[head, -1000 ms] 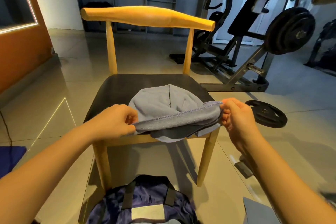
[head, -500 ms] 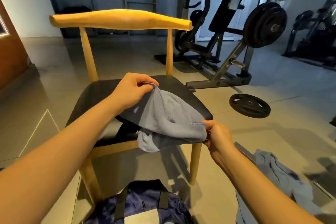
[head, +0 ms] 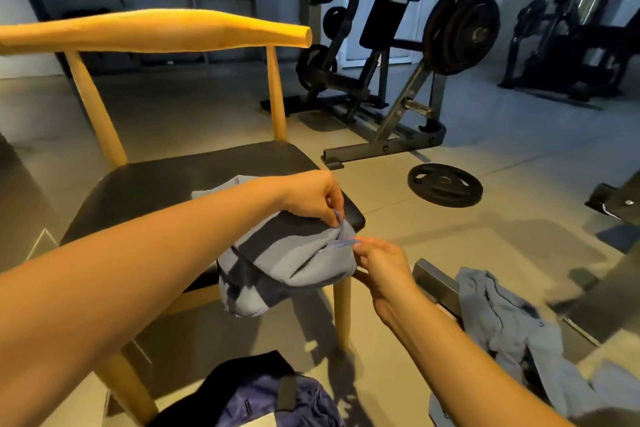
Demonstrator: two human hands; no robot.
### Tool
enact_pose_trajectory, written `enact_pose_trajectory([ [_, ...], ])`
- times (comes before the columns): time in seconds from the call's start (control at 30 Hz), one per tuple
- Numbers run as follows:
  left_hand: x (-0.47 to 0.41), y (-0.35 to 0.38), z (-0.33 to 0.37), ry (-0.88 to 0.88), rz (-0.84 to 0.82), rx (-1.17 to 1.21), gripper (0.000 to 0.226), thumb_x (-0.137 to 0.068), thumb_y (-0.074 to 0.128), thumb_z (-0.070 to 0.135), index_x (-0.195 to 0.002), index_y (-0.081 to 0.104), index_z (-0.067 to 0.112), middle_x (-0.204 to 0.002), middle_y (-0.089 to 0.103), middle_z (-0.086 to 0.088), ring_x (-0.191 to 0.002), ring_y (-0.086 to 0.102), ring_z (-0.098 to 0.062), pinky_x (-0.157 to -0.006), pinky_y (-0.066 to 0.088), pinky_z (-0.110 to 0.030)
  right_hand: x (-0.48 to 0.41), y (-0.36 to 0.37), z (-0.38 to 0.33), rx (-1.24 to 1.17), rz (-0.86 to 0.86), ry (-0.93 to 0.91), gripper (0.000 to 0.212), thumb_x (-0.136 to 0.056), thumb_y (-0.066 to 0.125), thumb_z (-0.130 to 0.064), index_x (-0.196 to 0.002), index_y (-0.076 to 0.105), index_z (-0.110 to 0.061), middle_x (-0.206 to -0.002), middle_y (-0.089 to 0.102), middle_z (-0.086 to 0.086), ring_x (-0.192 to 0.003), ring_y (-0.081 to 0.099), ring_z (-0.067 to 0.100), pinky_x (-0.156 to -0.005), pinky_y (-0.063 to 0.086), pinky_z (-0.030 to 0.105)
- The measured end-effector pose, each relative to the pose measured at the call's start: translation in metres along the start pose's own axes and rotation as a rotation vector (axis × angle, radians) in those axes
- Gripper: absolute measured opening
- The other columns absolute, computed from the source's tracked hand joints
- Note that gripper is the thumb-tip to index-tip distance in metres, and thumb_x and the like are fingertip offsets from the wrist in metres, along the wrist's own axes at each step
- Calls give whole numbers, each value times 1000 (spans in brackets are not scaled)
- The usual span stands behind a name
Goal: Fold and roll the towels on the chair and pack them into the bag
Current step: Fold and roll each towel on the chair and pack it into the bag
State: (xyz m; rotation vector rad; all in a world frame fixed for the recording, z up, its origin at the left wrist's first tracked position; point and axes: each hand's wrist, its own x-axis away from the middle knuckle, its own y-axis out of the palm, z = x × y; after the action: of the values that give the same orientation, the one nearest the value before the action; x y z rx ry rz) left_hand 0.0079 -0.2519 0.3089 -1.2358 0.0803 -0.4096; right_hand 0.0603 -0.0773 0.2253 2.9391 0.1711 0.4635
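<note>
A grey towel [head: 287, 263] lies doubled over at the front right corner of the wooden chair's black seat [head: 166, 184], its lower part hanging off the seat edge. My left hand [head: 311, 198] reaches across and pinches one corner of the towel from above. Just below it, my right hand [head: 379, 262] pinches the other corner, the two corners nearly touching. The dark blue bag [head: 277, 399] sits open on the floor in front of the chair, partly cut off by the frame's bottom edge.
More grey cloth [head: 502, 319] lies crumpled on the floor at the right, beside a metal bar. A weight plate [head: 445, 185] lies flat beyond the chair, with a weight machine [head: 415, 80] behind it.
My left hand swung its towel corner from the seat's middle over to the right, meeting the corner in my right hand. The towel is now folded double. The view shifted right.
</note>
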Motion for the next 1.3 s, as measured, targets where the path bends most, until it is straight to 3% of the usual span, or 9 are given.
enact_pose_trajectory([
  [0.07, -4, 3, -1, 9, -8, -12, 17, -87, 78, 28, -76, 71, 39, -104, 66, 4, -93, 61, -12, -85, 55, -36, -2, 0, -1, -23, -1, -20, 23, -92, 56, 7, -85, 73, -7, -80, 73, 9, -74, 67, 19, -69, 58, 32],
  [0.2, -6, 2, 0, 26, -7, 40, 14, -84, 81, 29, -75, 73, 36, -103, 67, 5, -93, 62, -13, -89, 56, -43, -4, -2, -1, -16, 0, -74, 30, -95, 55, 5, -81, 73, -14, -80, 75, 3, -78, 70, 16, -66, 57, 23],
  [0.3, -6, -4, 2, 52, -19, 97, 6, -87, 79, 26, -84, 80, 31, -107, 72, 6, -98, 66, -12, -93, 57, -39, -7, -7, -4, 123, -41, -209, 25, -99, 59, -5, -88, 75, -21, -93, 76, -1, -90, 71, 12, -68, 55, 17],
  [0.43, 1, -18, 6, 74, -40, 142, 9, -90, 75, 20, -96, 83, 19, -115, 74, 8, -108, 66, -5, -97, 53, -28, -5, -13, -17, 372, -142, -441, 20, -100, 61, -12, -97, 75, -26, -95, 74, -9, -89, 69, -1, -69, 53, 9],
  [0.67, 39, -45, 9, 90, 57, 149, 9, -88, 78, 23, -94, 82, 18, -90, 77, 6, -87, 72, -16, -85, 61, -45, 8, -7, -50, 392, -298, -603, 20, -99, 61, -9, -104, 77, -19, -100, 77, -5, -99, 71, 5, -82, 58, 19],
  [0.87, 74, -51, 6, 127, 120, 213, 10, -85, 81, 20, -94, 82, 16, -94, 77, 7, -94, 71, -13, -91, 59, -41, 22, 3, -70, 425, -394, -638, 20, -98, 61, -6, -102, 78, -17, -94, 76, -5, -92, 71, 5, -72, 55, 17],
  [0.97, 87, -51, 6, 138, 177, 174, 11, -83, 82, 28, -90, 81, 19, -87, 75, 5, -87, 70, -17, -85, 58, -47, 25, 9, -75, 418, -418, -624, 20, -99, 61, -9, -100, 78, -18, -94, 76, -5, -94, 71, 9, -72, 57, 21],
  [1.3, 132, -59, -2, 152, 404, 170, 20, -77, 83, 35, -86, 82, 17, -82, 73, 4, -79, 68, -19, -74, 56, -46, 27, 29, -78, 349, -526, -531, 20, -99, 59, -7, -98, 78, -15, -95, 77, -1, -92, 72, 12, -72, 58, 22],
])
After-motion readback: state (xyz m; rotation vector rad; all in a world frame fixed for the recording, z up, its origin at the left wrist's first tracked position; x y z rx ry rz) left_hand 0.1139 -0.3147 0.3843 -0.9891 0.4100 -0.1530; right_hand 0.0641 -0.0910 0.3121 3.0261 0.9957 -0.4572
